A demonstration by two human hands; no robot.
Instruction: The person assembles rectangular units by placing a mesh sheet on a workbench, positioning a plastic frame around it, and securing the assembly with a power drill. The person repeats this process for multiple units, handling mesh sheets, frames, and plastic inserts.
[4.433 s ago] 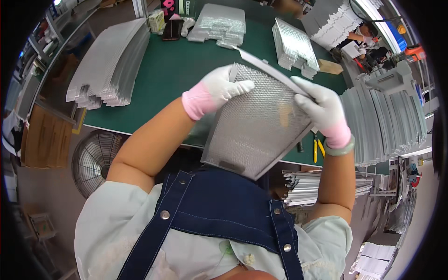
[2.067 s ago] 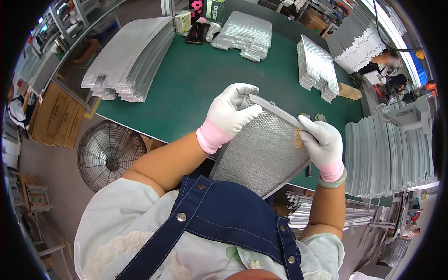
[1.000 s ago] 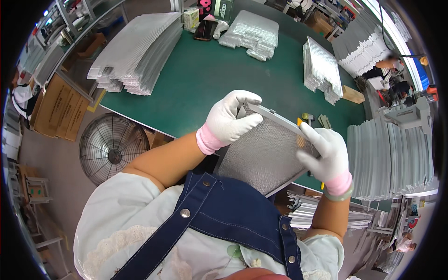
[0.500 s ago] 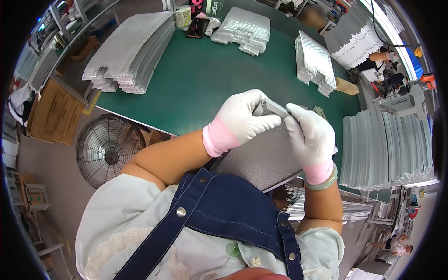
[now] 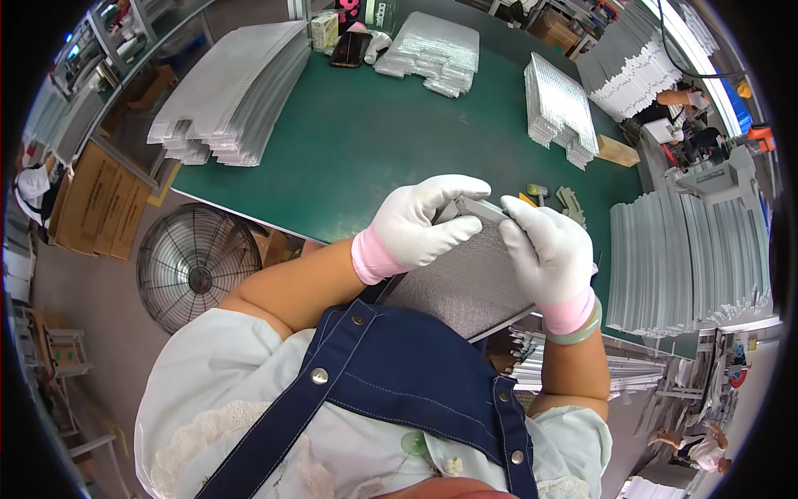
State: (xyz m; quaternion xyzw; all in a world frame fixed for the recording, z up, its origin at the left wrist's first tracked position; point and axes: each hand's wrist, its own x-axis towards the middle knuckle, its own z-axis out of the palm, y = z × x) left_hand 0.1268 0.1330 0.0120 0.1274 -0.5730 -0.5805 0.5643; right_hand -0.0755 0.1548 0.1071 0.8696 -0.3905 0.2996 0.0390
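Note:
A flat grey panel [image 5: 453, 287] with a fine mesh-like face and a pale rim leans between the green table and my apron. My left hand [image 5: 424, 224], in a white glove with a pink cuff, curls its thumb and fingers around the far left corner. At the far edge's right end, my right hand [image 5: 549, 258], gloved the same way, pinches the rim between thumb and fingers. Its fingertips hide part of that corner. Just beyond the right hand lie a small mallet-like tool [image 5: 539, 193] and some pale greenish flat pieces [image 5: 570, 206].
Stacks of silvery bubble-wrap sheets lie at the table's far left [image 5: 233, 91], far middle [image 5: 432, 50] and right [image 5: 561, 108]. A wooden block [image 5: 618, 153] and a row of pale panels [image 5: 690, 266] stand rightward. A floor fan [image 5: 198, 270] is left; a dark phone [image 5: 351, 50] lies far back.
Both hands and the panel's far edge have come slightly nearer to me. The mallet-like tool and more of the greenish pieces now show beyond my right hand.

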